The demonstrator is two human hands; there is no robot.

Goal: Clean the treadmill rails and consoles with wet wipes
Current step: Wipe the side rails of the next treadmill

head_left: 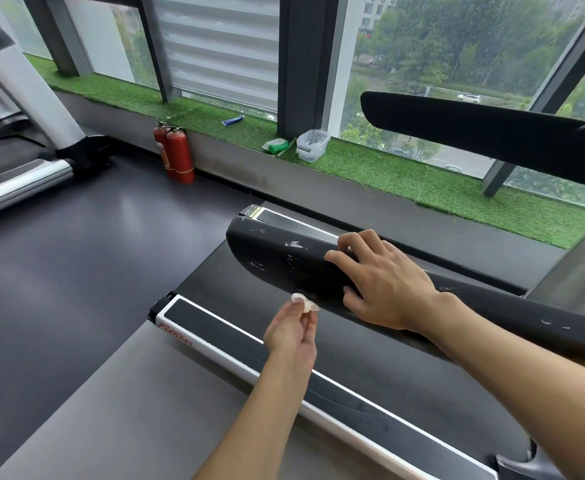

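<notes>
Found left hand (pixel 292 329) pinching a small wadded wet wipe (pixel 305 303) between thumb and fingertips, at the lower edge of the black handrail (pixel 273 258), near its rounded end; contact not certain. Judged so bunched to rub one spot firmly. Found right hand (pixel 384 285) clamped across the same handrail, fingers over the far edge, thumb at the near one, likely to steady it. Noted white scuffs and streaks on the handrail's dull top. Noted wipe white, crumpled, compact. Observed wipe pack (pixel 275 146) on the green window ledge (pixel 370 168), well apart.
</notes>
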